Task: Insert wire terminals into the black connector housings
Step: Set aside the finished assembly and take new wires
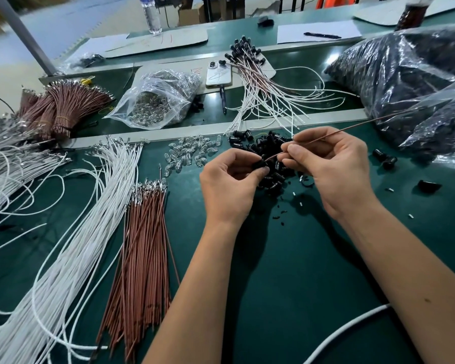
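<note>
Over the green mat (286, 258), the left hand (231, 182) pinches a black connector housing (259, 164) between thumb and fingertips, just near of the loose housing pile (271, 148). The right hand (331, 166) pinches a brown wire (352, 128), its near tip touching the housing, its length running far right

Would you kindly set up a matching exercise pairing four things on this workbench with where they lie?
Things:
1. phone
2. water bottle
3. brown wire
4. loose brown wires

Places:
A. flat on the green mat, left of the forearms
B. pinched in the right hand
C. standing at the far edge of the bench
D. lying beyond the clear bag of small parts, to its right

Pairs: 1-D, 2-C, 3-B, 4-A
</note>
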